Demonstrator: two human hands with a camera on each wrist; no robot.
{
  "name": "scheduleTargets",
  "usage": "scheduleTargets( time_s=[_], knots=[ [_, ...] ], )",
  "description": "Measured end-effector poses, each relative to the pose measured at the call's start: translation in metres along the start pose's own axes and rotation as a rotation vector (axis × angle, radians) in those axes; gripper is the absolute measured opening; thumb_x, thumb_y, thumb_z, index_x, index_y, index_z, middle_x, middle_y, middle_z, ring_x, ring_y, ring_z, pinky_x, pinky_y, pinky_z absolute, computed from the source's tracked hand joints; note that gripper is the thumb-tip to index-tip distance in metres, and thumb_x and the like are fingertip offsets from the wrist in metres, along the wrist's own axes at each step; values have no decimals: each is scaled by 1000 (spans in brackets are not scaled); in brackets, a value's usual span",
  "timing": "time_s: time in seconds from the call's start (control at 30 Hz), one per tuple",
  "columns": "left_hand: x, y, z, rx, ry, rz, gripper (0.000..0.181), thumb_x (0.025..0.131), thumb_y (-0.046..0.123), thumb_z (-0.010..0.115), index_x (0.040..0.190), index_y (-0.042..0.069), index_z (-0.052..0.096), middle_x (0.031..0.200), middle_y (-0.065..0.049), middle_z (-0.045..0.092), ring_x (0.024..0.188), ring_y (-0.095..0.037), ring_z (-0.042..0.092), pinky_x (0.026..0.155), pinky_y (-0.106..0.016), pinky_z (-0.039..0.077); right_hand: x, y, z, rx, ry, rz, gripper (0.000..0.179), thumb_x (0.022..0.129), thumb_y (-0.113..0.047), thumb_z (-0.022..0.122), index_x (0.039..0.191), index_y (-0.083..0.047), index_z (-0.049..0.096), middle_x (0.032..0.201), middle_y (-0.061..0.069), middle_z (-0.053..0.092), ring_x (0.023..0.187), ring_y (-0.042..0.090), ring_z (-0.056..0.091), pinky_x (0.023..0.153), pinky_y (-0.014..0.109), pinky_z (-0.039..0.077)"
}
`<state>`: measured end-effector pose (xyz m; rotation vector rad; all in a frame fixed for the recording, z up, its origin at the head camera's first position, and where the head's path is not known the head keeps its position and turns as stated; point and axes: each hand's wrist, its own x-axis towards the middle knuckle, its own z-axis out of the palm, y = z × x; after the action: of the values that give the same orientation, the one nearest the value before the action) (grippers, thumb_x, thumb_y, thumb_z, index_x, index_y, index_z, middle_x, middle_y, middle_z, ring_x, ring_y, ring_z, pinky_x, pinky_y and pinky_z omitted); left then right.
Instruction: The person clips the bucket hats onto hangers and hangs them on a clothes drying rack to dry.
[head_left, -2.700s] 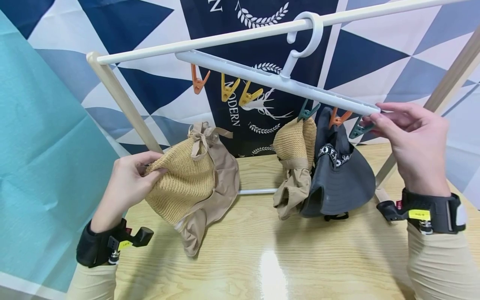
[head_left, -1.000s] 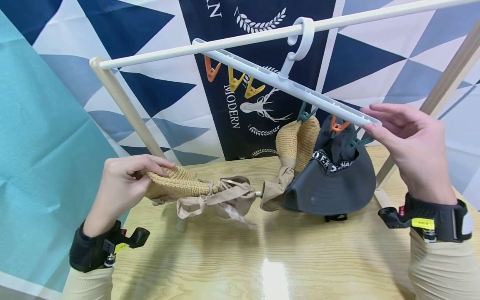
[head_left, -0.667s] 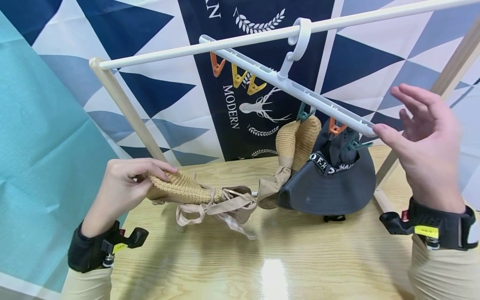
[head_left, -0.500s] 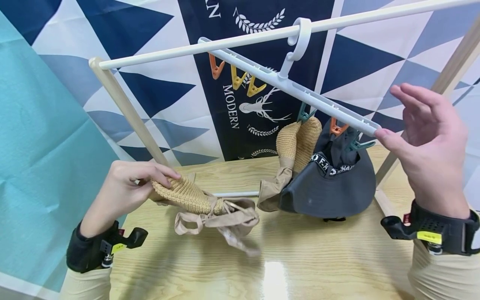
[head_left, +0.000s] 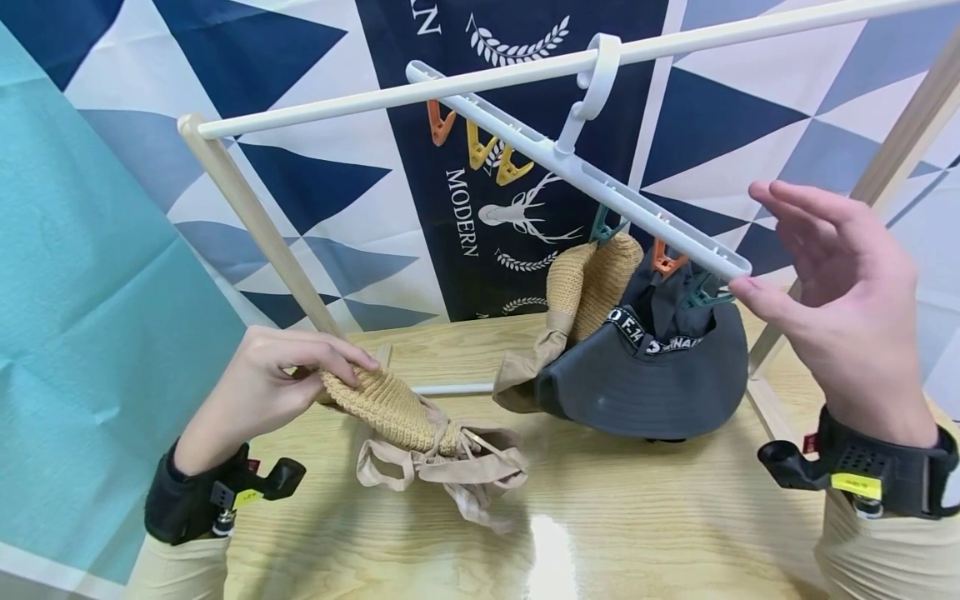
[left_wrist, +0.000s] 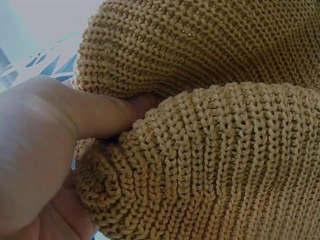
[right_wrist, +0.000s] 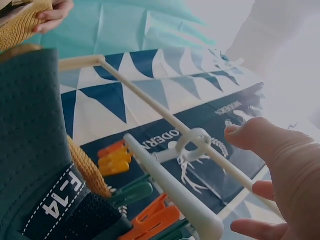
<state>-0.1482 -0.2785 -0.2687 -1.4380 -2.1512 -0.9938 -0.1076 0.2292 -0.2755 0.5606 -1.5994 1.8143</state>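
My left hand [head_left: 288, 379] pinches the edge of a tan knitted sun hat [head_left: 390, 408], whose beige fabric brim and ribbon bow hang down to the right. The left wrist view shows the thumb pressed into a fold of the knit [left_wrist: 225, 145]. My right hand [head_left: 847, 283] has its fingers spread beside the right end of a white clip hanger [head_left: 630, 200]; the thumb tip is at that end, and contact is unclear. A second tan knitted hat [head_left: 592, 283] hangs from a green clip [head_left: 606, 225]. Beside it, a dark grey hat [head_left: 652, 375] hangs from an orange clip [head_left: 667, 257] and another green clip [head_left: 707, 292].
The hanger hooks over a white rail [head_left: 337, 104] on a wooden stand [head_left: 255, 217]. One orange clip [head_left: 439, 123] and two yellow clips [head_left: 513, 167] hang at its left, holding nothing. Below is a wood-grain table [head_left: 420, 558]; a patterned cloth [head_left: 315, 150] stands behind.
The hanger has swung, its right end coming nearer and lower. My right hand has let go of that end and spread. The tan hat in my left hand has turned and dropped lower.
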Motion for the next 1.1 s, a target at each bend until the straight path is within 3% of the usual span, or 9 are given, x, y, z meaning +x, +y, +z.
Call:
scheduleTargets(
  time_s=[0.23,0.33,0.53,0.6,0.7,0.8,0.97,1.1],
  knots=[
    [8,1,14,-27,-36,-20,56,78,-32,57,90,16,85,99,-10,88,92,-8,83,51,-12,26,-8,-4,5,61,-146,0,84,74,42,69,153,19,54,158,25,64,158,27,57,122,21,52],
    [13,3,19,-34,-38,-17,53,79,-31,61,91,14,85,99,-11,88,89,-12,83,50,-13,26,-10,-6,9,-6,-208,-6,87,73,39,75,155,18,53,160,24,64,159,26,55,126,21,48],
    [18,8,27,-63,-36,-40,55,79,-31,57,93,14,86,99,-10,88,86,-9,81,51,-12,25,-16,-15,15,-172,-270,8,92,70,34,81,157,13,55,161,20,65,153,20,61,130,19,43],
    [20,10,30,-69,-27,-45,55,79,-30,56,93,14,86,98,-11,88,85,-7,81,51,-12,25,-18,-17,16,-161,-290,1,92,70,32,84,156,15,55,161,23,65,155,22,59,132,21,42],
    [21,11,33,-90,-20,-48,54,80,-29,55,95,13,86,99,-11,88,88,-7,82,52,-12,24,-23,-21,20,-198,-294,5,93,69,30,87,156,14,56,161,20,66,164,23,50,137,23,35],
    [23,13,37,-101,-4,-32,53,81,-29,55,97,12,85,99,-12,88,89,-10,83,51,-16,21,-25,-22,22,-152,-304,-17,92,69,29,88,154,17,55,161,21,66,170,26,42,144,29,23],
    [26,19,41,-104,19,-34,53,82,-28,54,100,11,86,101,-12,88,77,-8,76,50,-23,18,-29,-24,24,-114,-318,-39,93,71,21,95,154,19,53,163,22,65,170,25,43,148,38,5],
    [29,22,46,-116,45,-53,51,81,-26,54,97,10,86,98,-13,88,80,-9,79,51,-25,16,-34,-27,28,-109,-336,-74,90,78,5,101,153,21,53,164,24,63,170,26,43,149,40,3]
  ],
)
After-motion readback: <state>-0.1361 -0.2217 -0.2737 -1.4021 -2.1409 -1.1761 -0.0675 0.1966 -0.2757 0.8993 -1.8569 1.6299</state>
